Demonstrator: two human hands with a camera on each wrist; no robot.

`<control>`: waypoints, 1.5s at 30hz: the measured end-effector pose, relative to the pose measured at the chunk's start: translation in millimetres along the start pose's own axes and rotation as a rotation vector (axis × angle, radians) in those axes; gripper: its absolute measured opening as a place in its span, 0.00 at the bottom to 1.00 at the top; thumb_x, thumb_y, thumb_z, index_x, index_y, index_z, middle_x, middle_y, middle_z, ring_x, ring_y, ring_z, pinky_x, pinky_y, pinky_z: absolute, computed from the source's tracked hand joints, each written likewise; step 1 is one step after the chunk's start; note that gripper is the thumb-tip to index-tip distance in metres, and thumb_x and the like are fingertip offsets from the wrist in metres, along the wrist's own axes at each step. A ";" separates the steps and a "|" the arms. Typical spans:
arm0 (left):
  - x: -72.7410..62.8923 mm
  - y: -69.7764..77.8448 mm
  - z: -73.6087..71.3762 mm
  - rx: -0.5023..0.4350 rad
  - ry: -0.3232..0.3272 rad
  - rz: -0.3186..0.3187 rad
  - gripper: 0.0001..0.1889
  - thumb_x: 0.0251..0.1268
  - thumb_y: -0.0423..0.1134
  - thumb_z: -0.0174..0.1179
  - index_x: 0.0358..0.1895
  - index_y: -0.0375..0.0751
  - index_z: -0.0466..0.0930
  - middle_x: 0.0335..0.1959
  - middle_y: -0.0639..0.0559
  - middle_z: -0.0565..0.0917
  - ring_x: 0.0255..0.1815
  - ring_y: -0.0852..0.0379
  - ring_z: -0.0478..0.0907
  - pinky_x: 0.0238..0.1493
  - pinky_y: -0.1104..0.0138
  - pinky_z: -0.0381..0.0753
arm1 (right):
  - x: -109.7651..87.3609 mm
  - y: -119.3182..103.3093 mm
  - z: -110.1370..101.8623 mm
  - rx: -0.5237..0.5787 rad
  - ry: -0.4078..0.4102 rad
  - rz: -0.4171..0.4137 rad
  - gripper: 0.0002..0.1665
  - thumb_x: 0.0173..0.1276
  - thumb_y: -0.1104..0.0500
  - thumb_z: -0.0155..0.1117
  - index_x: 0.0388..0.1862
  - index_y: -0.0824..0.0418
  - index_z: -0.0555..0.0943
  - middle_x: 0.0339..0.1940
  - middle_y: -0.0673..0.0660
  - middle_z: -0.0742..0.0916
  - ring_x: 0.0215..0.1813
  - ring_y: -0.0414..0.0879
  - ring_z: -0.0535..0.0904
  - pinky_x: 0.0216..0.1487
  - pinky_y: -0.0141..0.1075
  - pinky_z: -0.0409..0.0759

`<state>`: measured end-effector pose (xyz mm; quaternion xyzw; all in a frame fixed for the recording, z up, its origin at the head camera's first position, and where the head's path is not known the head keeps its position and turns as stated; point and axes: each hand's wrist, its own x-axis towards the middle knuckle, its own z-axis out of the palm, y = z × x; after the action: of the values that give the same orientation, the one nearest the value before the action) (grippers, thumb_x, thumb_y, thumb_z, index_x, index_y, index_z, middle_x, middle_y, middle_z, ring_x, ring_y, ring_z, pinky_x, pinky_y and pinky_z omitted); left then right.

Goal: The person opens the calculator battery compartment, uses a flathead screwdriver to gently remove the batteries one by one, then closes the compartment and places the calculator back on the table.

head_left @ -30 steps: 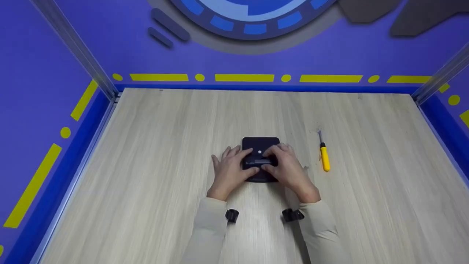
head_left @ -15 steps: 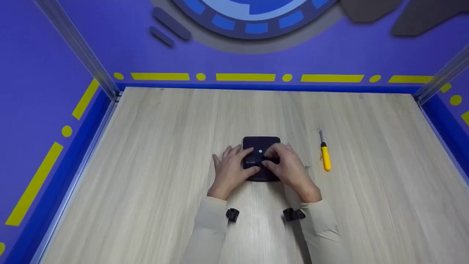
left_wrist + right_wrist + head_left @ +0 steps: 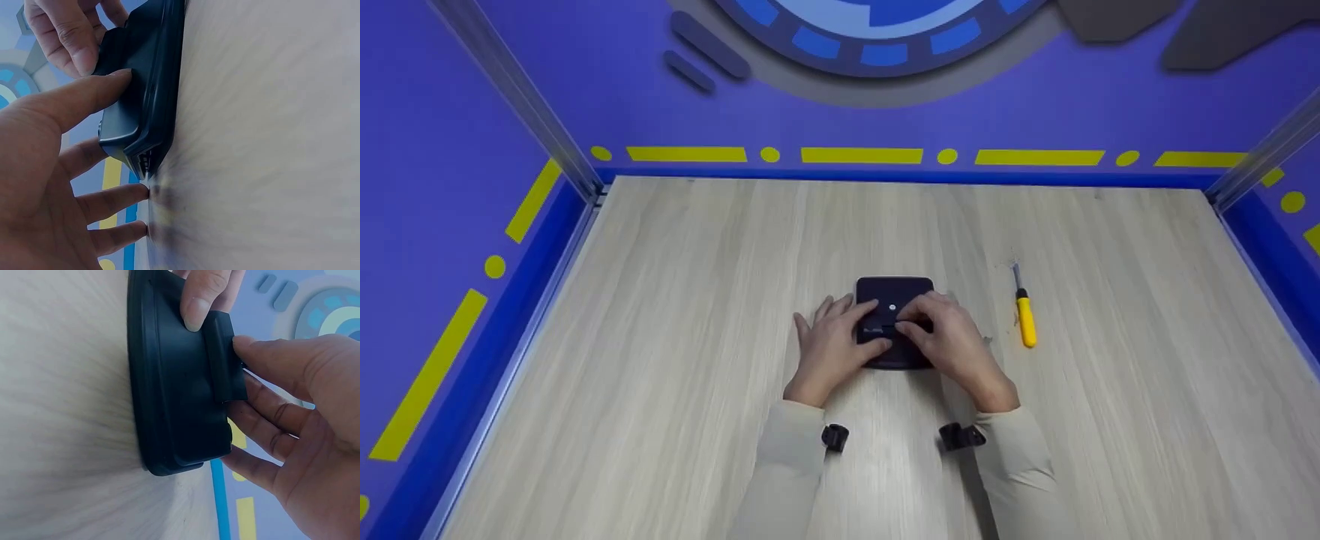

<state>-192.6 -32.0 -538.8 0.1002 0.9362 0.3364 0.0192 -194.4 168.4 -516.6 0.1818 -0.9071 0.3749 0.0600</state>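
One black device (image 3: 877, 291) | left hand (image 3: 829, 346) touching, right hand (image 3: 951, 346) pinching | table (image 3: 697, 315) edges distant

Blue-purple walls (image 3: 607, 90), pale wood-grain tabletop (image 3: 712, 262)

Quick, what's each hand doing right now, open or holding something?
Left hand: open, touching the black device.
Right hand: pinching the device's raised black part.

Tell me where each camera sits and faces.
Head: worn on head, faces forward and down at black device; left hand, right hand, sleeves show.
Left wrist: worn there, faces device; left hand, part of right show.
Right wrist: worn there, faces device; right hand, part of left show.
Wrist views share the device and both hands.
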 end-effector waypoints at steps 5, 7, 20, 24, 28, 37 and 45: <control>-0.9 -0.5 0.1 -0.001 -0.004 0.001 0.34 0.65 0.55 0.73 0.74 0.51 0.80 0.77 0.39 0.72 0.81 0.32 0.60 0.72 0.21 0.40 | -0.2 -1.4 0.3 -0.006 0.009 0.013 0.05 0.70 0.68 0.75 0.38 0.60 0.87 0.37 0.52 0.86 0.44 0.51 0.79 0.49 0.47 0.80; -0.6 -0.5 0.2 -0.003 -0.001 0.003 0.34 0.65 0.55 0.73 0.74 0.51 0.80 0.77 0.39 0.72 0.81 0.32 0.60 0.72 0.21 0.40 | 0.0 -1.6 0.3 -0.005 0.015 0.018 0.05 0.70 0.68 0.74 0.38 0.60 0.87 0.37 0.52 0.86 0.44 0.51 0.79 0.49 0.48 0.80; -2.3 -1.0 1.1 -0.006 0.000 0.006 0.34 0.64 0.55 0.73 0.73 0.50 0.81 0.76 0.38 0.73 0.80 0.31 0.61 0.72 0.20 0.41 | 0.7 2.8 -0.9 0.031 0.137 -0.018 0.05 0.70 0.69 0.74 0.38 0.63 0.85 0.37 0.56 0.87 0.40 0.49 0.84 0.46 0.47 0.85; -1.2 -0.3 0.6 -0.004 -0.010 0.000 0.34 0.65 0.55 0.73 0.73 0.51 0.80 0.77 0.38 0.72 0.81 0.32 0.60 0.72 0.21 0.40 | 0.2 5.1 -3.2 0.060 0.154 -0.003 0.04 0.72 0.70 0.72 0.39 0.64 0.85 0.37 0.57 0.87 0.41 0.50 0.85 0.50 0.47 0.87; -0.5 0.4 -0.6 -0.002 -0.008 -0.001 0.34 0.66 0.56 0.73 0.74 0.51 0.80 0.77 0.39 0.72 0.81 0.32 0.60 0.73 0.22 0.40 | 0.6 7.3 -7.6 0.086 0.162 0.032 0.02 0.73 0.69 0.71 0.41 0.66 0.84 0.40 0.59 0.88 0.44 0.52 0.86 0.55 0.49 0.86; -1.3 -1.9 1.1 -0.010 -0.001 0.006 0.34 0.66 0.55 0.73 0.73 0.50 0.80 0.77 0.38 0.72 0.81 0.31 0.60 0.72 0.21 0.41 | -0.7 15.9 -18.4 0.071 0.240 0.181 0.04 0.74 0.66 0.70 0.40 0.67 0.85 0.38 0.59 0.88 0.40 0.51 0.84 0.46 0.40 0.83; -0.6 -0.4 0.4 -0.011 0.005 0.005 0.33 0.65 0.54 0.74 0.73 0.51 0.80 0.76 0.38 0.73 0.80 0.31 0.61 0.72 0.21 0.41 | -0.4 20.5 -24.9 0.077 0.314 0.282 0.03 0.73 0.66 0.70 0.40 0.67 0.86 0.35 0.60 0.88 0.38 0.51 0.82 0.42 0.32 0.77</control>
<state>-192.1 -32.2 -539.3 0.1016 0.9341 0.3419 0.0166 -202.4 199.4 -512.4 -0.0053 -0.8880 0.4378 0.1408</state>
